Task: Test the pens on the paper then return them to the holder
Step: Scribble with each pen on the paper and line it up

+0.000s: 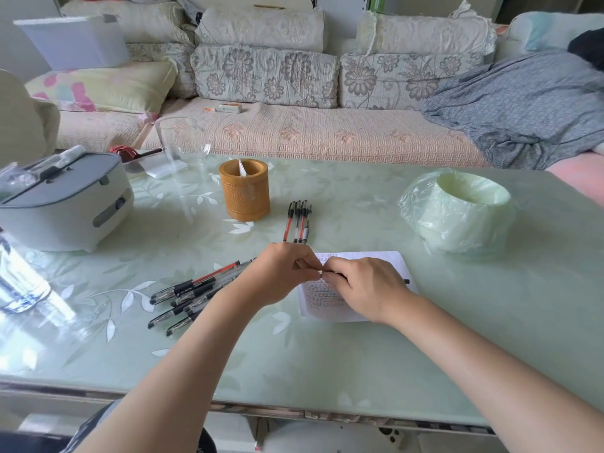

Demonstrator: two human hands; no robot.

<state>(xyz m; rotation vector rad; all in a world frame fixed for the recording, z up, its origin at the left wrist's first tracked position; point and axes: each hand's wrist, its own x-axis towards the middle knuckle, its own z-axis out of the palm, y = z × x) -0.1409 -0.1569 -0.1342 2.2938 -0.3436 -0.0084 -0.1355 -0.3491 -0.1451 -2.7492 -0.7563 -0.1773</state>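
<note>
The right hand [362, 289] gripped a pen [406, 281] above the paper [390, 261] — the left hand [281, 273] pinched its other end. Loose pens [196, 289] lay left of that hand, the holder [244, 194] beyond.

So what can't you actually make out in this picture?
Head view only:
The pen: the left hand and right hand cover all but its end.
Marks on the paper: too small to read, partly under the hands.
Inside the holder: hidden by its wall.
The pile of pens: far ends behind the left forearm.
</note>
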